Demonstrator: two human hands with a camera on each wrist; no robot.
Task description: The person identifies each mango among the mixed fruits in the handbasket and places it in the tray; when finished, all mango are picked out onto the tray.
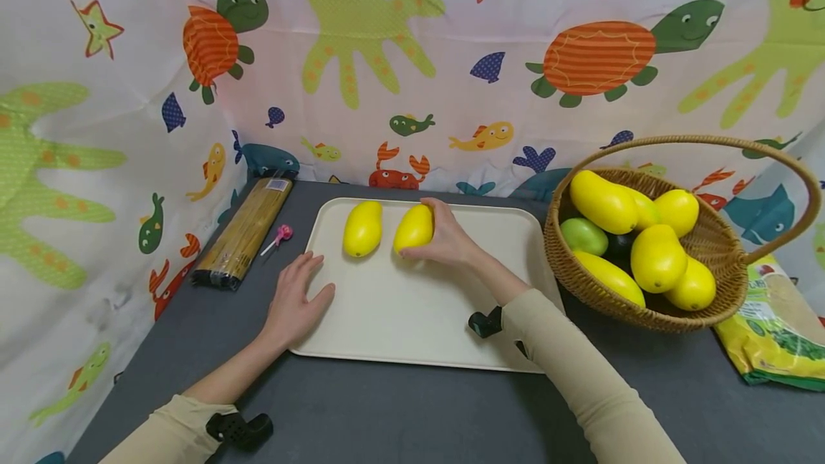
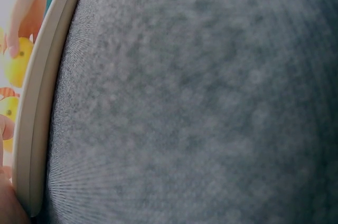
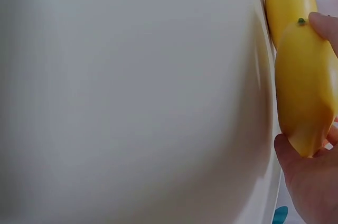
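My right hand grips a yellow mango at the back of the cream tray, thumb on the near end and fingers on the far side. In the right wrist view the held mango shows a small green stem dot. A second mango lies on the tray just left of it, a small gap between them. My left hand rests at the tray's left edge, its fingers spread and holding nothing. In the left wrist view it is mostly cut off at the left border.
A wicker basket with several yellow mangoes and a green fruit stands at the right, its handle arching up. Behind it lies a yellow bag. At the left are a bundle of sticks and a pink lollipop. Printed cloth hangs behind.
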